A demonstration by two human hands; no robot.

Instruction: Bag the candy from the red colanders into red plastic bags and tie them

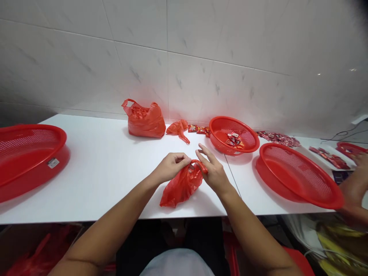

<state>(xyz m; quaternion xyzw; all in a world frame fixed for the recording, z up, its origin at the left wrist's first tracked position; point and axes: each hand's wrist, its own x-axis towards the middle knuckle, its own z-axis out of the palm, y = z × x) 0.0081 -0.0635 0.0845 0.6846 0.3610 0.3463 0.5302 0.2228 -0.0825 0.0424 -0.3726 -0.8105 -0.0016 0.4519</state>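
In front of me a red plastic bag [182, 188] rests on the white table near its front edge, its top drawn up between my hands. My left hand [174, 165] pinches the bag's top with thumb and forefinger. A twisted handle of the bag passes by the thumb of my right hand [214, 170], whose index and middle fingers stick up and apart while the others curl round the handle. What the bag holds is hidden. Behind it lie a smaller red bag [178, 128] and several red packets [197, 129].
A fuller red bag [146, 120] stands by the wall. Red baskets sit at the left [31, 168], the back [234, 134], holding packets, and the right [293, 174]. Another person's hand [360, 163] reaches in at the far right beside a white tray [330, 159] of packets.
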